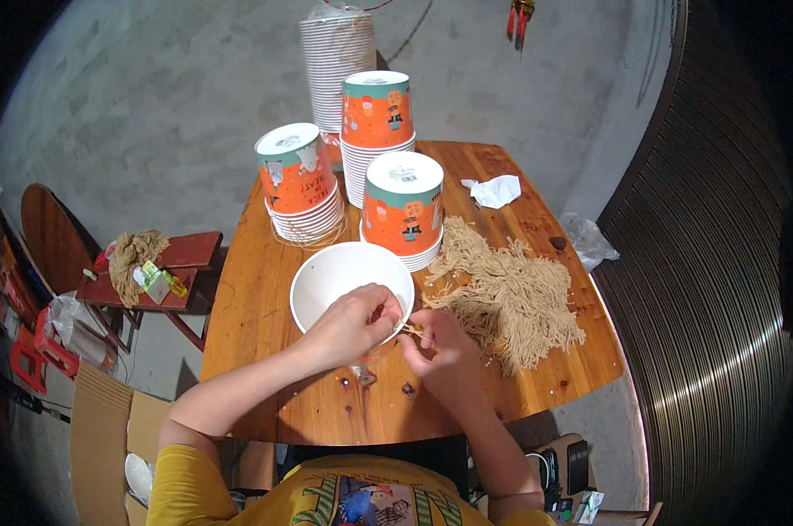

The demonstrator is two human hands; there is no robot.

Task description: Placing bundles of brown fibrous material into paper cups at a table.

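A white paper bucket lies at the near middle of the table, its open mouth facing up toward me. My left hand is closed at the bucket's right rim, thumb and fingers pinched together. Beside it, my right hand pinches a short tan cord just outside that rim. The cord runs between both hands, and its end at the left fingers is partly hidden. Right of my hands lies a large heap of tan cords, loosely bundled.
Behind the bucket stand upside-down stacks of orange printed buckets, one at left, one nearest and one farther back. A tall white stack rises behind. Crumpled tissue lies at the table's far right. A red bench stands left.
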